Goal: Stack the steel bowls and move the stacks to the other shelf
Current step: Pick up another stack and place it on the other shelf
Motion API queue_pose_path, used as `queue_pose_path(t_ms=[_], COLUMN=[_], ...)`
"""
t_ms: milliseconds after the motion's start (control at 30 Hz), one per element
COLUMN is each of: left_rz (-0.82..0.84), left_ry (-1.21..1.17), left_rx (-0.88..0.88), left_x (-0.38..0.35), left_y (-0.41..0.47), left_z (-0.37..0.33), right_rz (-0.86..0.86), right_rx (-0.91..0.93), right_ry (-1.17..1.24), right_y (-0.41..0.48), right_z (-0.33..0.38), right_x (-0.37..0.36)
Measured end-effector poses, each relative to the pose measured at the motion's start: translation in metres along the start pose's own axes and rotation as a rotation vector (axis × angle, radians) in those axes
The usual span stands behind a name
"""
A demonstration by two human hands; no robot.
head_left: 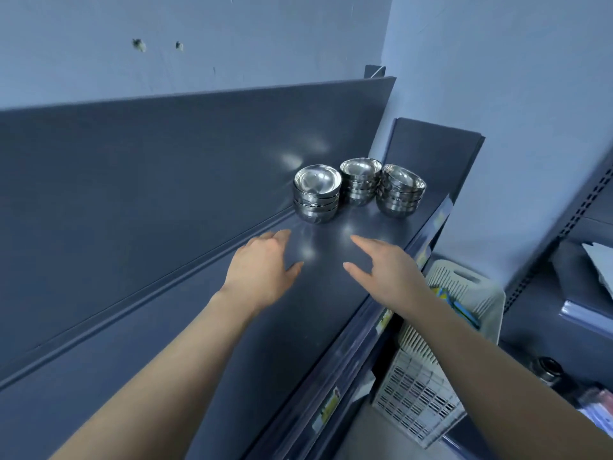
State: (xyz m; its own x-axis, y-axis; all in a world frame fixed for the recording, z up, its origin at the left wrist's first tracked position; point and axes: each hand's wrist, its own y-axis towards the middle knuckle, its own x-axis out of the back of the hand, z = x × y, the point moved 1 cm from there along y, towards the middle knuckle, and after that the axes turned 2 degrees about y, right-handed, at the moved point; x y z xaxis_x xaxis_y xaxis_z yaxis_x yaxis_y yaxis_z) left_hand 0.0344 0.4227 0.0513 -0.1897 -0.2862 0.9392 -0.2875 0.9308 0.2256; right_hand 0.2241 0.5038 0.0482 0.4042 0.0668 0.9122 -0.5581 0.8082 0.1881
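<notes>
- Three bowl stacks (356,189) stand close together on the shelf (205,327), centre frame.
- Left hand (262,273) and right hand (386,270) hover short of them, fingers spread, holding nothing.
- Likely step: reaching; next, grip one stack on both sides.

A pale blue wall (199,38), pocked with two small chipped holes in the upper left of the frame, backs a dark grey metal shelving unit (166,180) that runs diagonally across the picture. Soft glints of light lie on the shelf surface at centre. At lower right, a cream slotted plastic crate (418,390) stands beside a perforated upright (583,207).
</notes>
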Motion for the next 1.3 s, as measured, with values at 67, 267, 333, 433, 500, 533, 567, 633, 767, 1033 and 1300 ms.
queue_pose_path(t_ms=[67, 267, 333, 433, 500, 533, 567, 633, 767, 1033, 1300], left_rz=[0.014, 0.042, 0.040, 0.034, 0.041, 0.049, 0.055, 0.062, 0.028, -0.095, -0.191], left_ry=[-0.003, -0.055, -0.082, -0.116, -0.129, -0.139, -0.155, -0.197, -0.311, -0.465, -0.491], left_rx=[0.025, 0.162, 0.198, 0.237, 0.257, 0.266, 0.274, 0.284, 0.287, 0.266, 0.258], left_x=[-0.012, -0.046, -0.056, -0.071, -0.082, -0.088, -0.093, -0.102, -0.115, -0.130, -0.113], left_y=[0.022, 0.090, 0.113, 0.142, 0.159, 0.167, 0.175, 0.187, 0.203, 0.214, 0.182], left_z=[-0.004, -0.012, -0.016, -0.018, -0.017, -0.015, -0.014, -0.010, -0.006, 0.000, -0.004], right_rz=[-0.001, 0.060, 0.086, 0.110, 0.118, 0.121, 0.125, 0.130, 0.126, 0.117, 0.099], right_rx=[0.008, 0.001, 0.016, 0.056, 0.067, 0.070, 0.074, 0.087, 0.105, 0.148, 0.224], right_ry=[0.034, 0.128, 0.133, 0.143, 0.165, 0.177, 0.183, 0.196, 0.332, 0.647, 0.662], right_y=[0.026, 0.109, 0.137, 0.173, 0.194, 0.204, 0.212, 0.227, 0.245, 0.253, 0.229], right_z=[-0.018, -0.072, -0.087, -0.102, -0.110, -0.113, -0.115, -0.118, -0.120, -0.122, -0.109], right_x=[-0.003, -0.016, -0.021, -0.029, -0.037, -0.040, -0.044, -0.053, -0.069, -0.086, -0.080])
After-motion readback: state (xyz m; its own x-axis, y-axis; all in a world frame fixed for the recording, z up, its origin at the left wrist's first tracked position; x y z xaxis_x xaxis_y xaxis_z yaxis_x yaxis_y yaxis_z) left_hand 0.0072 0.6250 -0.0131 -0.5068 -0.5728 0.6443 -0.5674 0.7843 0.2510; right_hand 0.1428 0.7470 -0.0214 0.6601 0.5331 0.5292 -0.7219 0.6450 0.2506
